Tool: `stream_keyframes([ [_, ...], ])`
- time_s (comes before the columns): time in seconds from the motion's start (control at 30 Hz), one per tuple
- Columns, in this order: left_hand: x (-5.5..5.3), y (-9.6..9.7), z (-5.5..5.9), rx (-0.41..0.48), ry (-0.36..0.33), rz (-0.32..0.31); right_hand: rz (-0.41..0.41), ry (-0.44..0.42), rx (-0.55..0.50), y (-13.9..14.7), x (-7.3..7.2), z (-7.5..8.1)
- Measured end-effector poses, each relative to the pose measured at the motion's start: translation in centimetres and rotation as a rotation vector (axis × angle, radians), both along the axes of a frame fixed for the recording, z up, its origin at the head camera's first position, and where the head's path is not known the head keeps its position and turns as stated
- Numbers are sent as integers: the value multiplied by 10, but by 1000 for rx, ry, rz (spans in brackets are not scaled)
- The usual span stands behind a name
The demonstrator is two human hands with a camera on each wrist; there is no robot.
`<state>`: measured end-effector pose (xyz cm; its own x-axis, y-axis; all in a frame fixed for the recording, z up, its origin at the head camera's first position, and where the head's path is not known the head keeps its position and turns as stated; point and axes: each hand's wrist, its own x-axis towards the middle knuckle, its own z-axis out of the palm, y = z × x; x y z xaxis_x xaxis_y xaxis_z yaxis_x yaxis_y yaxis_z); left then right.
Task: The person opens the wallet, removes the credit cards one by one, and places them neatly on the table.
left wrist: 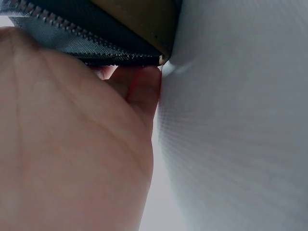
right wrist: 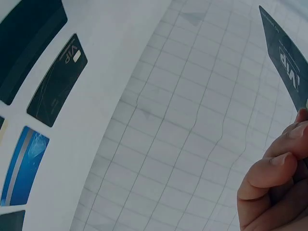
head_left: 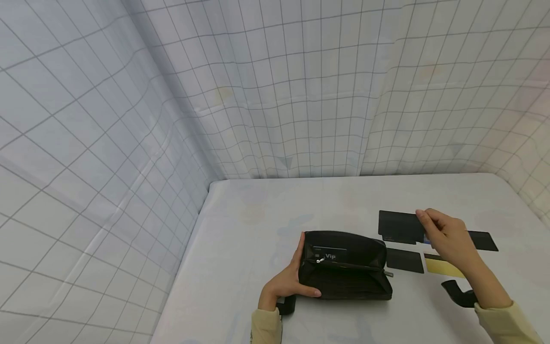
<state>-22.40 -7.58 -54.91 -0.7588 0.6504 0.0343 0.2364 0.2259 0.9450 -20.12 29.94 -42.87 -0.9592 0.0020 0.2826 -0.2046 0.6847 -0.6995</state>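
Observation:
A black zip wallet lies unzipped on the table, its mouth spread and a dark card marked "Vip" in an inside slot. My left hand grips the wallet's left end, thumb along the front edge and fingers up the side. In the left wrist view, fingertips press right at the zipper's edge. Above the table on the right, my right hand pinches a black card by one end between thumb and fingers. The right wrist view shows "VIP" lettering on this held card.
Several cards lie right of the wallet: a black card, a yellow card and another black card. A blue card shows in the right wrist view. White grid-patterned curtains stand behind the white table.

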Motion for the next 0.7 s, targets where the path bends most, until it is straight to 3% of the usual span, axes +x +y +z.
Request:
stream_keyframes([
  [0.47, 1, -1, 1, 3, -1, -2, -137, -36, 106, 57, 11, 2],
  [0.7, 1, -1, 2, 9, -2, -12, -179, -66, 206, 91, 16, -14],
])
